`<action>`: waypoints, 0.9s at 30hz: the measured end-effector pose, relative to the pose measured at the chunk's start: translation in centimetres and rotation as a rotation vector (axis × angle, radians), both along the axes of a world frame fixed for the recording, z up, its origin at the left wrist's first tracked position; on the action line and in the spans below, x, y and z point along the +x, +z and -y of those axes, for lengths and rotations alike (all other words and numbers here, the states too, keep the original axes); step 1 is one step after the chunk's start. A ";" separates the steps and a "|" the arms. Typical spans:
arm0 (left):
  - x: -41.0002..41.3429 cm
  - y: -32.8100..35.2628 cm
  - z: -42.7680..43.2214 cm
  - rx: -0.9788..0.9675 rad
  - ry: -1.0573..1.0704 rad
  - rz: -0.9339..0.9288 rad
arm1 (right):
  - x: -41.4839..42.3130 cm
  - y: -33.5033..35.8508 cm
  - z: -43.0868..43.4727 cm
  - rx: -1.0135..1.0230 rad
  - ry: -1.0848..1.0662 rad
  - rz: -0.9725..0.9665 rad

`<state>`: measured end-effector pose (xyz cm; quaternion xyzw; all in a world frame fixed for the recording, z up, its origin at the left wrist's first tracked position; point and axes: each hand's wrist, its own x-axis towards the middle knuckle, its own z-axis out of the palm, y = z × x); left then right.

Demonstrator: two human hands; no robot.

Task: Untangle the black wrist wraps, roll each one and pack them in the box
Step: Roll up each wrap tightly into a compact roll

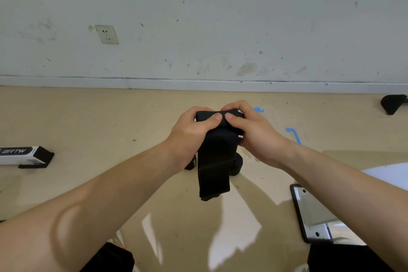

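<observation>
Over the tan floor, in the head view, we hold a black wrist wrap up in front of us with both hands. Our left hand and right hand are both curled around its top end, thumbs pressed side by side on the rolled part, fingers wrapped over the far side. The loose strap hangs straight down from the roll, and its frayed end stops short of the floor.

A second black roll lies on the floor just behind the hanging strap, partly hidden by it. The box, white and black with the letters BRTW on its side, lies on the floor well to the left, its end flap open.

The floor is glossy, scuffed and dotted with small dark specks, with blue tape marks near our right hand. A pale baseboard runs along a stained white wall, which carries a socket on the left. A black object lies at the far right, and a black-framed plate under our right forearm.
</observation>
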<state>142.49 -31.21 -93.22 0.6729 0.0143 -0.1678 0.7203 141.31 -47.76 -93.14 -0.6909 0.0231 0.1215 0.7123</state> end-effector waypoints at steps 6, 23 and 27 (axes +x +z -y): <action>0.2 0.3 -0.4 -0.015 -0.085 0.043 | 0.3 0.5 0.3 -0.105 0.039 0.004; 0.0 -0.3 -0.4 -0.007 0.010 0.003 | 0.3 0.9 0.6 -0.041 0.013 -0.038; 0.1 -0.3 -0.7 0.005 -0.008 0.052 | 0.1 0.8 0.3 -0.118 0.030 0.035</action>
